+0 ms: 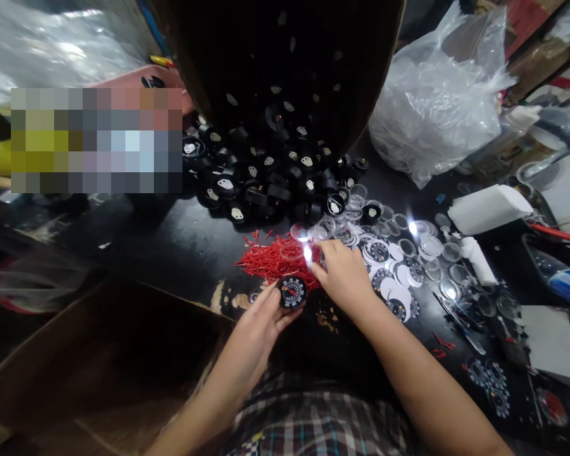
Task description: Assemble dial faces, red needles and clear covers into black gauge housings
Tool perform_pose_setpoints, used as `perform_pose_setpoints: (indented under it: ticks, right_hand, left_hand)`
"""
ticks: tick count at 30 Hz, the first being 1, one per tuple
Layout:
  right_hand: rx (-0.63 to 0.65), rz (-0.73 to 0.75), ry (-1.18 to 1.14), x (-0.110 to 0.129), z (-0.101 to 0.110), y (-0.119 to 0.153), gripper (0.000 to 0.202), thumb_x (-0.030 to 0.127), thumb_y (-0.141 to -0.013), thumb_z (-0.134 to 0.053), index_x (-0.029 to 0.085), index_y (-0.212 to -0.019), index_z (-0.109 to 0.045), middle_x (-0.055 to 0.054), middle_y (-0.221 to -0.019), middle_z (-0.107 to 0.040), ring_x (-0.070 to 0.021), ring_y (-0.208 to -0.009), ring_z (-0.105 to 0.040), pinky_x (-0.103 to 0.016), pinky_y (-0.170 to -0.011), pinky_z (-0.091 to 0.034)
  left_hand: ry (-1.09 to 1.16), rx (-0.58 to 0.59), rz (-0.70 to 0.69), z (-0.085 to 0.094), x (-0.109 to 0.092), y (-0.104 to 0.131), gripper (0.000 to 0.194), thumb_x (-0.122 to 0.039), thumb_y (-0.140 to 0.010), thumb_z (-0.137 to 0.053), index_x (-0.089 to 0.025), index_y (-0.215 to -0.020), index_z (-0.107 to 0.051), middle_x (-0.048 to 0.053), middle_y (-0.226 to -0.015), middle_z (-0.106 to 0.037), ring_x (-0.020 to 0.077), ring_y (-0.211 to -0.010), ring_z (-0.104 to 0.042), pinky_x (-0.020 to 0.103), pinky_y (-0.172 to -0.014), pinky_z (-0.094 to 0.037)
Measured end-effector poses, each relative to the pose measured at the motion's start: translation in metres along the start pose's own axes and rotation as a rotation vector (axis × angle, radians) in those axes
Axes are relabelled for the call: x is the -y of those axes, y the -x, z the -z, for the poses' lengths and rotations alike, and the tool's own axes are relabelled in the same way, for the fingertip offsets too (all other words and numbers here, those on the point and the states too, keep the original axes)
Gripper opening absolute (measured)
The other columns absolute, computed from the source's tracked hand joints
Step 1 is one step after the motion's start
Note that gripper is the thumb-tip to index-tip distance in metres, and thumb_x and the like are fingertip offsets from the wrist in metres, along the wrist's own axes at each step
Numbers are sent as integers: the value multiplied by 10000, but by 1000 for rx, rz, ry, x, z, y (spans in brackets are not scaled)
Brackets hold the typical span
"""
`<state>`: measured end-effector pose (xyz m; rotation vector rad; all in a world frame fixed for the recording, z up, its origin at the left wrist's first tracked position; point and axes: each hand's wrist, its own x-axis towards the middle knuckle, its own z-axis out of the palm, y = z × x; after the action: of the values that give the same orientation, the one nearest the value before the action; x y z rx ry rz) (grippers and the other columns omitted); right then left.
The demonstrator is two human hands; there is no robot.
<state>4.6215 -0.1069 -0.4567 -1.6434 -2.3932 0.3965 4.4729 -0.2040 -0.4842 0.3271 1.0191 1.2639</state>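
My left hand (265,311) is closed around a small black dial gauge (292,292), its numbered face up with a red needle at the centre. Just to the right, my right hand (342,273) pinches the edge of a clear round cover (308,254) that catches the light. Beneath the cover and beyond the gauge lies a heap of red needles (261,256). Beside my right hand are loose printed dial faces (379,251), white discs (403,275) and more clear covers (431,246).
Black gauge housings (266,183) are piled before a large dark container (289,57). Tweezers (460,324), a white roll (490,209) and a stack of white card (553,342) lie right. A stuffed plastic bag (439,104) stands behind. The table's worn edge (190,297) runs at left.
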Motion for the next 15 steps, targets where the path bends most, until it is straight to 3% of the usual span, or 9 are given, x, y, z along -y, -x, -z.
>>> perform_pose_setpoints:
  ticks: [4,7,10,12,15]
  right_hand:
    - [-45,6,-171,-3,3,7,329,292,-901,-631,161,-1202,-608,-118,-1196,-659,-269,-1112,-593,-454,-961,-408]
    - [-71,81,-314,3,10,28,356,329,-882,-667,221,-1216,-607,-70,-1208,-676,-240,-1078,-592,-421,-937,-423]
    - [-85,200,-262,14,12,48,333,310,-893,-665,242,-1216,-622,-52,-1269,-670,-262,-1086,-564,-458,-950,-392]
    - [-129,246,-196,20,12,56,311,285,-911,-642,236,-1218,-630,-47,-1316,-648,-283,-1109,-540,-494,-968,-364]
    - [-135,288,-220,20,13,61,335,253,-915,-633,251,-1249,-612,-33,-1337,-636,-285,-1170,-515,-512,-1000,-348]
  left_hand:
    - [77,-12,31,-1,0,1,295,-393,-865,-674,-206,-1090,-711,77,-1199,-708,206,-1029,-680,341,-909,-561]
    - [153,-21,150,-5,-4,-2,274,-379,-844,-702,-190,-1041,-721,84,-1096,-740,192,-927,-705,324,-850,-582]
    - [179,13,238,-11,-6,-5,287,-413,-852,-687,-185,-1022,-725,80,-977,-757,166,-827,-708,291,-787,-590]
    - [147,41,205,-13,-5,-6,288,-423,-843,-694,-202,-1025,-729,68,-970,-758,163,-820,-704,280,-779,-588]
    - [19,84,106,-13,-1,-6,304,-372,-827,-717,-252,-1107,-713,48,-1151,-725,193,-992,-689,282,-846,-575]
